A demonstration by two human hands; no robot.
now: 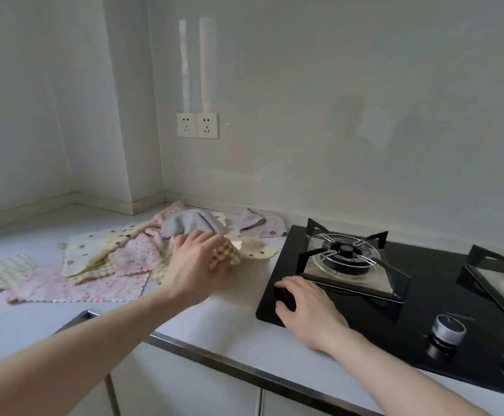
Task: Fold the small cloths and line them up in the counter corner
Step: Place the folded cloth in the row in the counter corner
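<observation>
A brown checked cloth (225, 256) is gripped by the curled fingers of the left hand (195, 265) at the right edge of the cloth pile (109, 259) (far left on the table (214, 319)). The right hand (307, 307) is rested, fingers relaxed, on the near left corner of the black hob (424, 319).

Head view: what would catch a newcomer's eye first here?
A jumbled heap of small cloths, pink, cream and checked, sprawls across the white counter at centre left. The left hand reaches into it and pinches a brown checked cloth. To the right, the right hand rests flat on the corner of a black hob.
</observation>
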